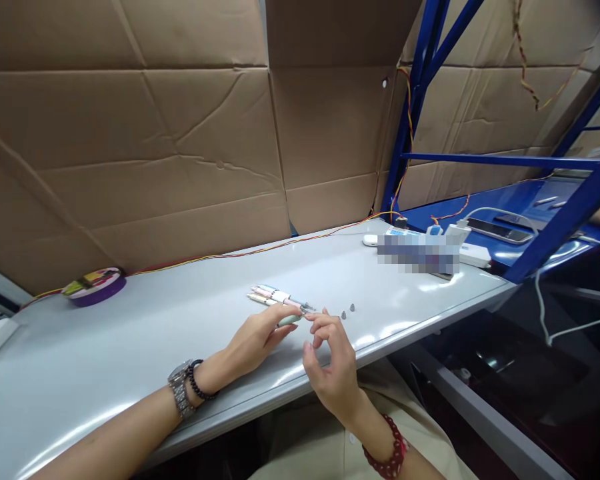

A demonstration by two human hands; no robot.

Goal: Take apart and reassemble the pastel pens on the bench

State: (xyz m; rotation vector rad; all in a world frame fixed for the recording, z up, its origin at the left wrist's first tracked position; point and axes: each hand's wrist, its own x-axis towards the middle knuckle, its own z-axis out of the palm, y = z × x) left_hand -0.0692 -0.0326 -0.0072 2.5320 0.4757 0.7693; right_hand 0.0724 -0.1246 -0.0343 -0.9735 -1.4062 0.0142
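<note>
Left hand (250, 339) has the pale green pen (289, 321) pinched, thumb and fingers nearly closed. Right hand (334, 363) at its 4 o'clock, half-curled, thumb clear of fingertips; can't tell if it holds anything. Loose pens (279, 295) at the green pen's 11, two small metal cones (343, 315) at its 3. Risk: knuckle bump rolls cones off the glossy table (180, 307); push on the tip twists the pen.

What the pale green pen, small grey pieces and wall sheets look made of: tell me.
Pale green pen: probably smooth plastic, given its even pastel colour. Small grey pieces: perhaps metal, from their grey tone; finish too small to tell. Wall sheets: matte cardboard, brown and creased.
</note>
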